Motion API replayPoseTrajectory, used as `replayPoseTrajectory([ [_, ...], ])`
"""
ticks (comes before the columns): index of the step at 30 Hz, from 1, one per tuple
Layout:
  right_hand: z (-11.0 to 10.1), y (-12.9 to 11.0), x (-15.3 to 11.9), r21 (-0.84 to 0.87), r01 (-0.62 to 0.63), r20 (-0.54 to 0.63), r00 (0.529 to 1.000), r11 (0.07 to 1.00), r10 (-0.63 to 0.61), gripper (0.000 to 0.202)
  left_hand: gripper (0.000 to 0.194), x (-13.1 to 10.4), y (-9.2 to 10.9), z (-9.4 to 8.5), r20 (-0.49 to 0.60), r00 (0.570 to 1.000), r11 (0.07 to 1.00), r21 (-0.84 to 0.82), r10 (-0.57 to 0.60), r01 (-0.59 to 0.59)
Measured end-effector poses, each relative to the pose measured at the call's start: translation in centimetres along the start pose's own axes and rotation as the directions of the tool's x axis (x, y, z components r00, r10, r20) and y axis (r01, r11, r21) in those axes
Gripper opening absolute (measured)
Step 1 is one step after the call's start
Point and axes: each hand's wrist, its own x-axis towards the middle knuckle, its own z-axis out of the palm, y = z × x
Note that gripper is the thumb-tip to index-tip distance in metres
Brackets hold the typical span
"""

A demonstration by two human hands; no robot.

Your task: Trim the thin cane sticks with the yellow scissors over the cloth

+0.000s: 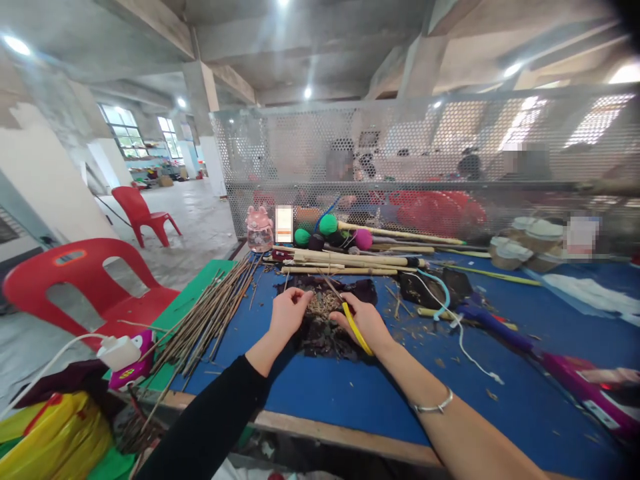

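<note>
A dark cloth (320, 340) lies on the blue table (320, 393), with a heap of small brown plant bits (324, 303) on it. Over the left side of the heap is my left hand (289, 312), its thumb and fingertips pinched together; what they hold is too small to make out. My right hand (364, 327) is closed around yellow-handled scissors (356, 329). The blades point up and left over the heap. A bundle of thin brown stalks (215, 320) lies left of my left hand. Pale thick sticks (345, 263) lie beyond both hands.
Green and pink balls (363, 239) and a pink bottle (260, 230) stand near the perforated metal screen (300, 147). Right of the cloth are a white cord (467, 343) and a purple tool (575, 380). A power strip (134, 363) and red chair (100, 287) are at left.
</note>
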Motion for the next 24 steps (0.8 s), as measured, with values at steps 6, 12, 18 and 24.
replayPoseTrajectory([
  [6,0.3,0.8,0.2,0.005,-0.052,-0.093,0.994,0.999,0.053,0.036,0.022,1.6,-1.8,-2.1,-0.03,0.998,0.955,0.295,0.053,-0.042],
  [12,0.6,0.7,0.1,0.007,-0.029,-0.115,0.993,1.0,0.03,0.036,0.025,3.5,-5.5,-9.3,-0.041,0.984,0.65,0.745,-0.176,0.148],
  [18,1.0,0.9,0.2,0.012,0.001,-0.11,0.994,1.0,0.001,0.038,0.021,3.8,-8.1,-12.0,-0.047,0.966,0.561,0.806,-0.256,0.187],
  [24,1.1,0.9,0.2,-0.008,0.001,-0.105,0.994,1.0,-0.002,0.038,0.025,4.3,-8.4,-11.6,-0.007,0.967,0.576,0.802,-0.255,0.158],
])
